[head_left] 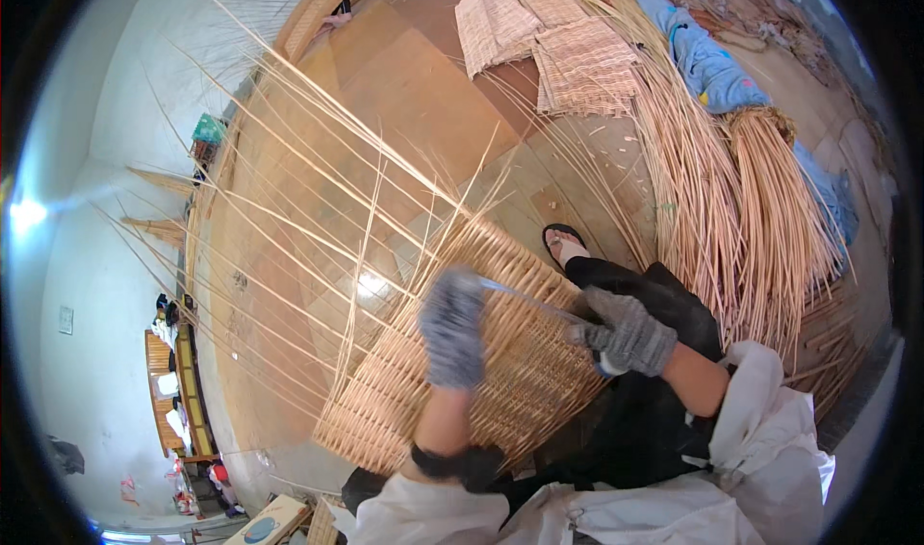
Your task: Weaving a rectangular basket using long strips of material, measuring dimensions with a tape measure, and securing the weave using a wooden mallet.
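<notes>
A half-woven wicker basket lies tilted against my lap, with long bare willow rods sticking out from its far left edge. My left hand, in a grey knitted glove, is over the woven wall; motion smears its fingers. My right hand, gloved alike, is closed around one end of a thin grey metal-looking tool. That tool stretches across the basket towards my left hand, and whether the left fingers touch it is unclear. A small white rounded part shows below my right hand; what it belongs to is hidden.
Large bundles of peeled rods lie to the right, beside a blue cloth roll. Flat woven panels rest on the floor ahead. A wooden bench stands by the left wall. My sandalled foot is just beyond the basket.
</notes>
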Demonstrator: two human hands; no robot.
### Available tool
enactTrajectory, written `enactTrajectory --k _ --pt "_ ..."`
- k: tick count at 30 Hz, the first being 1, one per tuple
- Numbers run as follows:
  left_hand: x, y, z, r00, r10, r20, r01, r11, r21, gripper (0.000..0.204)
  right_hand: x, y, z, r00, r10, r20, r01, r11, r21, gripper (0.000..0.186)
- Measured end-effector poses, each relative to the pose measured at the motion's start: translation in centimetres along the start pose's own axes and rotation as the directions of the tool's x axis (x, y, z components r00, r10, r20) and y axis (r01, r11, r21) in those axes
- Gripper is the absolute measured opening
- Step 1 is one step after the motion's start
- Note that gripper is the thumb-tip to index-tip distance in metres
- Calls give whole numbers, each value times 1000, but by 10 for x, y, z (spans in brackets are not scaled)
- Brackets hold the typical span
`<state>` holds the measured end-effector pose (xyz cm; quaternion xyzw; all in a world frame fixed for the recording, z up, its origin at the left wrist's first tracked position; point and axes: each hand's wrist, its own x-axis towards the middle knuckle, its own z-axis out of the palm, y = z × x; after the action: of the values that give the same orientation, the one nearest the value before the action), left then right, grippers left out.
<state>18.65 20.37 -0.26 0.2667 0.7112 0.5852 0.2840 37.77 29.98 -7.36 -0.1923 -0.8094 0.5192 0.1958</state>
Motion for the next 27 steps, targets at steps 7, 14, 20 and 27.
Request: enactTrajectory --k 7,14,20,27 --pt "52 -25 -8 739 648 182 -325 107 940 30 -13 13 -4 859 502 106 -451 642 619 15" --pt "74 -45 -8 759 621 194 -260 18 965 52 18 16 12 865 488 116 -445 639 627 14" --pt "133 -43 -28 949 315 4 -62 175 983 82 27 10 16 815 569 105 -467 540 700 12" --pt "198 -45 -101 996 68 -61 30 394 919 57 32 10 17 752 617 232 -612 522 594 15"
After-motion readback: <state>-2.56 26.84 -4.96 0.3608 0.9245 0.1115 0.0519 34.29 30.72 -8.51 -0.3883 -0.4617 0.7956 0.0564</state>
